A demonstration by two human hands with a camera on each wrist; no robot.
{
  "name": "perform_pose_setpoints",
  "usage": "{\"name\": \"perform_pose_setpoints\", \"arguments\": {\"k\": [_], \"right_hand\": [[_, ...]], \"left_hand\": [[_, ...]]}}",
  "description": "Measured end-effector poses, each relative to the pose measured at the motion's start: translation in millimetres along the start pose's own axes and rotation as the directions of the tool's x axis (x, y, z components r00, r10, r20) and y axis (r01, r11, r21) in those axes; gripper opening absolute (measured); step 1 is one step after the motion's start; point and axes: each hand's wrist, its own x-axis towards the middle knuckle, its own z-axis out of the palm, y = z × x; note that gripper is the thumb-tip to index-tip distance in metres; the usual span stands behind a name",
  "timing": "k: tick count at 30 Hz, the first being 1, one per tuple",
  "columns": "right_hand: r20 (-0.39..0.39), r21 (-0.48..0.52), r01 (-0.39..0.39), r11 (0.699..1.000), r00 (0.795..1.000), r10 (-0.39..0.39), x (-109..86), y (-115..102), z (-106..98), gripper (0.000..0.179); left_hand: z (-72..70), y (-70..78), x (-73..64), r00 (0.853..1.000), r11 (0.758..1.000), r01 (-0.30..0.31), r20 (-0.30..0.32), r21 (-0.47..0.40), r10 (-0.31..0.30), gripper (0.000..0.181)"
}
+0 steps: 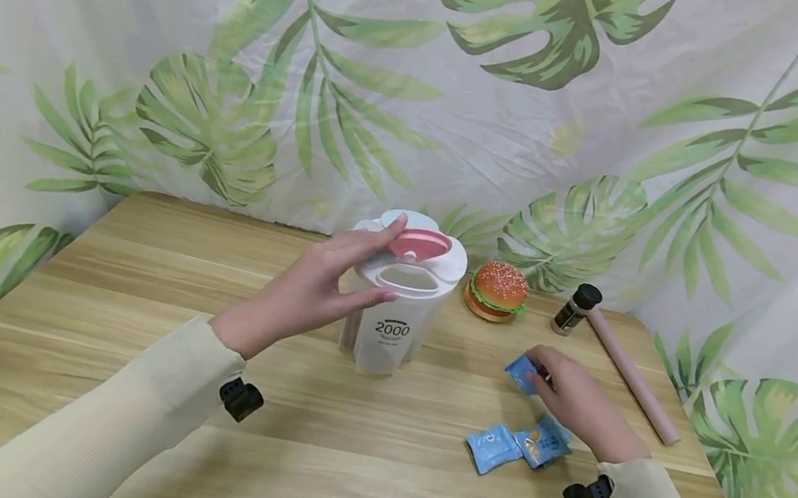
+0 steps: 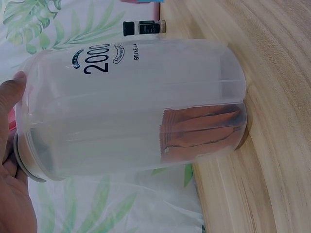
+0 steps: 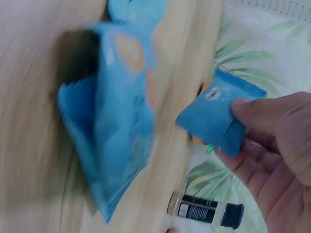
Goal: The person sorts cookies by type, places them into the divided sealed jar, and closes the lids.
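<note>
A clear plastic storage container (image 1: pixel 395 333) marked 2000 stands upright on the table, its white lid showing an uncovered oval opening and a raised pink flap (image 1: pixel 421 243). My left hand (image 1: pixel 320 276) grips the lid's rim from the left, thumb at the front and fingers over the top. Orange-brown packets (image 2: pixel 201 133) lie in the bottom of one compartment, as the left wrist view shows. My right hand (image 1: pixel 572 394) pinches a small blue snack packet (image 3: pixel 218 114) between thumb and fingers, above the table. More blue packets (image 1: pixel 494 448) lie just in front of that hand.
Right of the container sits a toy hamburger (image 1: pixel 498 291). Beyond it stands a small black-capped bottle (image 1: pixel 576 309), with a pink tube (image 1: pixel 632 376) lying along the table's right side. A leaf-patterned cloth (image 1: pixel 362 67) hangs behind the wooden table (image 1: pixel 341 460).
</note>
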Motion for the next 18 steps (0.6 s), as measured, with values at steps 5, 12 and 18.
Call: {"name": "perform_pose_setpoints", "arguments": {"k": [5, 12, 18], "right_hand": [[-0.070, 0.152, 0.017, 0.988, 0.998, -0.006, 7.0, -16, -2, 0.031], [-0.162, 0.342, 0.053, 0.938, 0.987, 0.003, 20.0, -45, -10, 0.024], [-0.289, 0.466, 0.191, 0.864, 0.956, -0.056, 34.0, -64, -22, 0.015]], "left_hand": [[-0.4, 0.0, -0.2, 1.000, 1.000, 0.009, 0.006, -0.001, -0.009, 0.085], [-0.5, -0.3, -0.2, 1.000, 1.000, 0.003, 0.003, -0.004, -0.003, 0.085], [-1.7, 2.1, 0.4, 1.000, 1.000, 0.002, 0.004, -0.003, -0.002, 0.085]]}}
